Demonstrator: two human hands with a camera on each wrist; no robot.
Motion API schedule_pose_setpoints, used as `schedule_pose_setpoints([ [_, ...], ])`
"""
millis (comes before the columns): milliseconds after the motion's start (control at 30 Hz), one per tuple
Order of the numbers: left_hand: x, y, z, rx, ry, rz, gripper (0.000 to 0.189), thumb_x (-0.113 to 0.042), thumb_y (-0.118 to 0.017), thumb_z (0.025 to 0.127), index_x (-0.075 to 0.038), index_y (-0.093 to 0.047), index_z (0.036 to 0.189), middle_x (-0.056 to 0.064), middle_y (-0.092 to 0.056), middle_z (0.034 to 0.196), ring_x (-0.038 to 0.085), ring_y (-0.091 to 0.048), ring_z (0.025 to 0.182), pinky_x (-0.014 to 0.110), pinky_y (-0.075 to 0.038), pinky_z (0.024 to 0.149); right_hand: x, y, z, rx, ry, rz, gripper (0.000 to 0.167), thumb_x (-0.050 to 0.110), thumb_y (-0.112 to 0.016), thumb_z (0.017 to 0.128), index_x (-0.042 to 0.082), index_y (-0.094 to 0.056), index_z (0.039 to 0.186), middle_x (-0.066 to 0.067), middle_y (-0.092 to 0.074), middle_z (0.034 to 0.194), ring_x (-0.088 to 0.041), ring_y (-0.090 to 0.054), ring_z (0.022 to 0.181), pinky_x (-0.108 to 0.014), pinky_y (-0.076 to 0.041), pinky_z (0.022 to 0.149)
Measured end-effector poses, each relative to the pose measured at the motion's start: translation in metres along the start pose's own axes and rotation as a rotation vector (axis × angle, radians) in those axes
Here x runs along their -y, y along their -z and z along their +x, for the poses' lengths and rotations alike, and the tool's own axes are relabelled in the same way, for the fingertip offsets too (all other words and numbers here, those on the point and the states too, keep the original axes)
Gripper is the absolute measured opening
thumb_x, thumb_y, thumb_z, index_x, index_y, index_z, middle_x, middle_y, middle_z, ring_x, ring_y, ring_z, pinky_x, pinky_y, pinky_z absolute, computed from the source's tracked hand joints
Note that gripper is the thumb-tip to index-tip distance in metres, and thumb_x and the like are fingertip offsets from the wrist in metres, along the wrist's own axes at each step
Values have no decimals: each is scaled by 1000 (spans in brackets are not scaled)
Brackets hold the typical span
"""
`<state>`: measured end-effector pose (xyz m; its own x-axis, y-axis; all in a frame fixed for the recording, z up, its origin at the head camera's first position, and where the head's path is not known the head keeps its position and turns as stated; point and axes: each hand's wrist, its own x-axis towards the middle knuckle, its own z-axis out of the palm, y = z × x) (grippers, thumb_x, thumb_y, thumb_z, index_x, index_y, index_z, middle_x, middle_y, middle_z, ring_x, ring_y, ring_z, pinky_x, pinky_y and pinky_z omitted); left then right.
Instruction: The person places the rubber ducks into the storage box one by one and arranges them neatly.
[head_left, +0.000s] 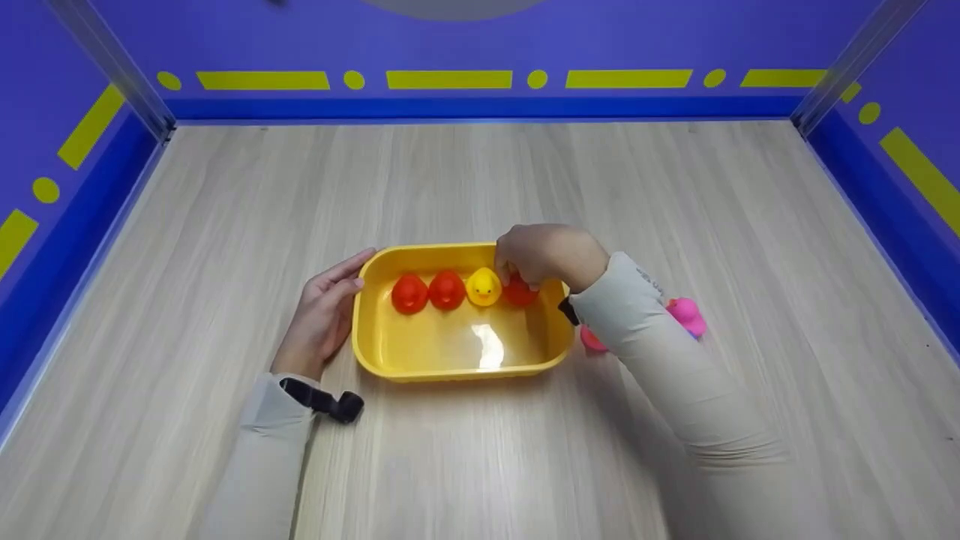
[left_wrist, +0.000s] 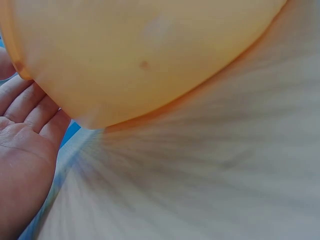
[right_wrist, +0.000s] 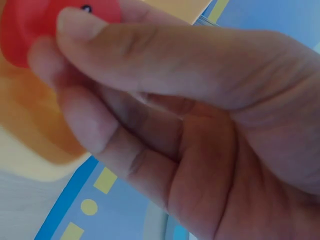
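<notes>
Tabletop [head_left: 225, 247]: left fingers [head_left: 334, 276] straight on tub [head_left: 465, 373], right [head_left: 529, 247] pinching red duck [head_left: 521, 294], sleeve print [head_left: 649, 282] illegible.

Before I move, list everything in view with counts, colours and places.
Table: 1, pale wood-grain, centre
Tub: 1, yellow, on the table
Red ducks: 3, red, in tub, two left, one far right
Yellow duck: 1, yellow, between red ducks
Pink duck: 1, pink, right of tub
Partly hidden item: 1, pinkish-red, beside tub
Blue bit: 1, blue, by pink duck
Wall panels: 3, purple-blue and yellow, left, back, right
Posts: 2, grey, back corners
Sleeves: 2, pale, arms
Straps: 2, black, wrists
Left hand: 1, bare, touching tub's left end
Right hand: 1, bare, pinching rightmost red duck
</notes>
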<state>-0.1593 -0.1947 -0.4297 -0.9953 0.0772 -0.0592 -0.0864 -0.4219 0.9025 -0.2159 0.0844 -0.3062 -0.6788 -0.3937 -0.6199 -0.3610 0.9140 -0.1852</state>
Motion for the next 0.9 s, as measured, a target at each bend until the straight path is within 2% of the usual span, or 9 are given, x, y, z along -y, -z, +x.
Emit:
schedule_pose_setpoints([
  [133,0,0,0,-5,9,9,50,7,-45,90,11,-38,140,-3,-64,124,10,-54,123,24,-44,105,0,-2,0,-6,0,7,32,-6,-69,78,13,-66,103,-7,-56,100,-26,-53,91,-29,-52,76],
  [400,1,-2,-1,-18,-14,-8,47,8,-45,90,12,-44,136,5,-62,128,13,-56,121,26,-46,103,-1,-4,-1,-24,-1,9,30,-4,-69,80,13,-67,105,-8,-55,102,-27,-53,93,-30,-51,78],
  [567,1,-1,0,-9,-15,-15,47,7,-45,89,11,-45,136,4,-63,126,13,-56,120,26,-47,103,-3,-3,2,-21,25,-27,30,-6,-67,80,12,-68,104,-9,-55,99,-27,-52,93,-31,-49,77],
  [733,2,0,0,4,-7,-20,48,7,-45,89,10,-44,137,1,-64,125,13,-57,120,26,-46,103,-3,-3,1,-22,14,-16,32,-7,-67,80,12,-67,105,-9,-55,101,-27,-52,94,-32,-50,79],
  [900,1,-1,0,4,-5,-29,48,7,-45,89,11,-43,137,0,-65,123,13,-56,120,26,-46,104,-4,-4,1,-40,12,-20,36,-7,-68,79,13,-67,108,-9,-57,104,-28,-52,96,-35,-52,86],
])
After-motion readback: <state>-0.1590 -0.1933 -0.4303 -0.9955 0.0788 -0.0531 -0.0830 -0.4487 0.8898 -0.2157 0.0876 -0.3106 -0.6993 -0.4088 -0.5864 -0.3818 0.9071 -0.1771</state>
